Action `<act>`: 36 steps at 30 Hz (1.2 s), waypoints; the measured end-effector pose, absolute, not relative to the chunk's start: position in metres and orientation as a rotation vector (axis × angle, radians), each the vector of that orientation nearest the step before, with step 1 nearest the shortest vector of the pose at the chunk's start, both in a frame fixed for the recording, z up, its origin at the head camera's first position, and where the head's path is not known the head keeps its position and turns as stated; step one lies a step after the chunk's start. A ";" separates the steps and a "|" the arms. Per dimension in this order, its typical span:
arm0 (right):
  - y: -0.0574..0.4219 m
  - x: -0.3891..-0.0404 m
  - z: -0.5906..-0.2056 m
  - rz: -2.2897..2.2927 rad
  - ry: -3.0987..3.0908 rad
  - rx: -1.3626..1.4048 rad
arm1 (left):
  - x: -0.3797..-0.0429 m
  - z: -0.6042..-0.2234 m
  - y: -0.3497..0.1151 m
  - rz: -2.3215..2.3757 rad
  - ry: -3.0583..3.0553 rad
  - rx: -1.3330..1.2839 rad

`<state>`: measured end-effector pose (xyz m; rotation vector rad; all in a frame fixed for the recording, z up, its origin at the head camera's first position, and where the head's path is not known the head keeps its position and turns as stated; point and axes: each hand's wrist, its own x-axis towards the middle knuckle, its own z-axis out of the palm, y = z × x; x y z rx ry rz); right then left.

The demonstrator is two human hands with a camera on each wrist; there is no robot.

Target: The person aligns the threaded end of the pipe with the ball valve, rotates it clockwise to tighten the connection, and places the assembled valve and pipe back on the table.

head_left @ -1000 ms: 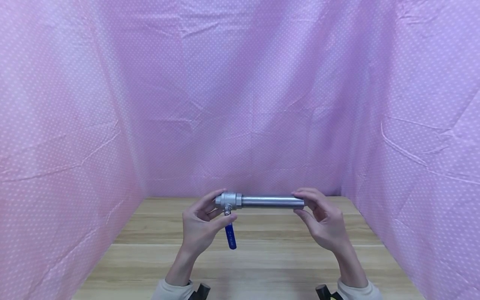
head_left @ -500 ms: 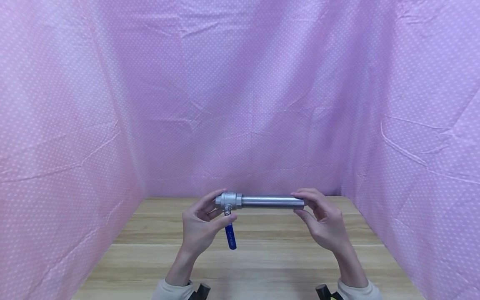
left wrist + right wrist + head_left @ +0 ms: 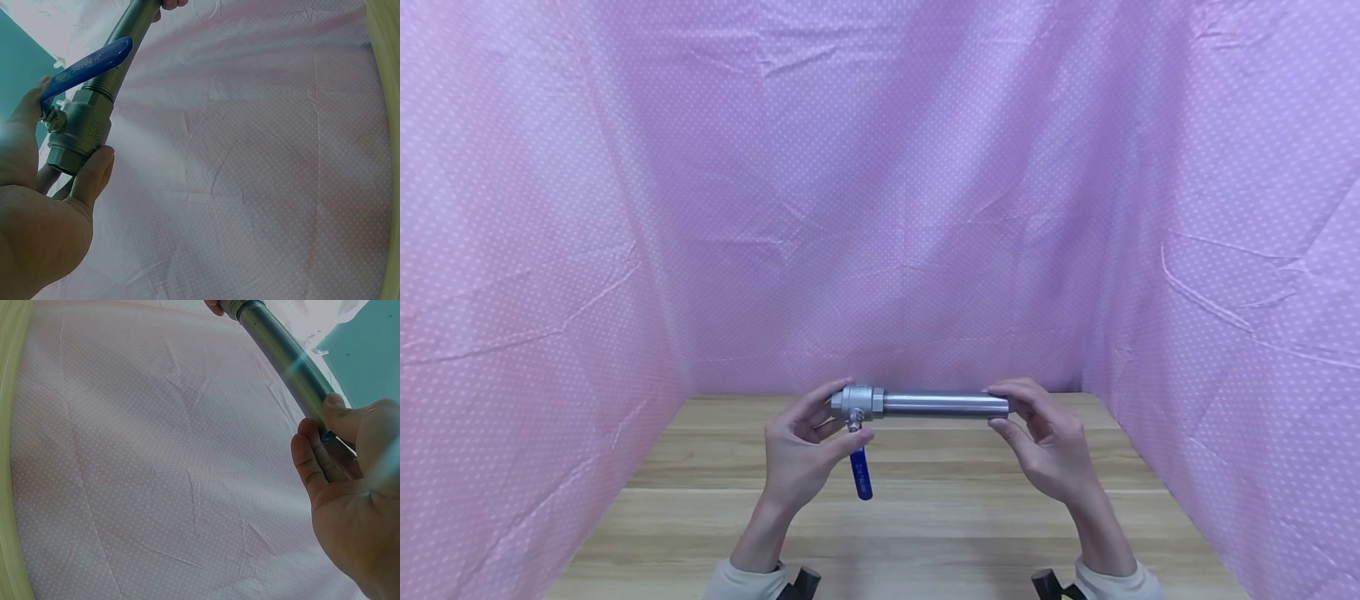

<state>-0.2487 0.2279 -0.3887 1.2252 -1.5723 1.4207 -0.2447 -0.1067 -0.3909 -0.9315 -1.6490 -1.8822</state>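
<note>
A steel ball valve (image 3: 859, 402) with a blue lever handle (image 3: 861, 473) is joined to a straight metal pipe (image 3: 943, 404). The assembly is held level above the wooden table, valve on the left. My left hand (image 3: 801, 454) grips the valve body, thumb by the base of the lever and fingers behind. At the pipe's far right end, my right hand (image 3: 1052, 446) pinches it between thumb and fingers. Threads (image 3: 100, 90) show where pipe meets valve in the left wrist view. In the right wrist view the pipe's end (image 3: 326, 434) lies between thumb and fingertips.
A light wooden tabletop (image 3: 925, 517) spreads beneath both hands. Pink dotted cloth (image 3: 880, 208) hangs behind it and along both sides. Dark wrist-mounted pieces (image 3: 801, 583) show beside the sleeves at the bottom edge.
</note>
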 end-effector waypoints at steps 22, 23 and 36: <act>0.229 -0.246 -0.391 1.408 -1.611 1.183 | -0.245 -0.392 -0.106 -1.865 -1.666 -0.902; 0.229 -0.247 -0.390 1.423 -1.597 1.199 | -0.245 -0.391 -0.106 -1.865 -1.666 -0.903; 0.227 -0.249 -0.388 1.455 -1.545 1.268 | -0.245 -0.392 -0.106 -1.861 -1.670 -0.905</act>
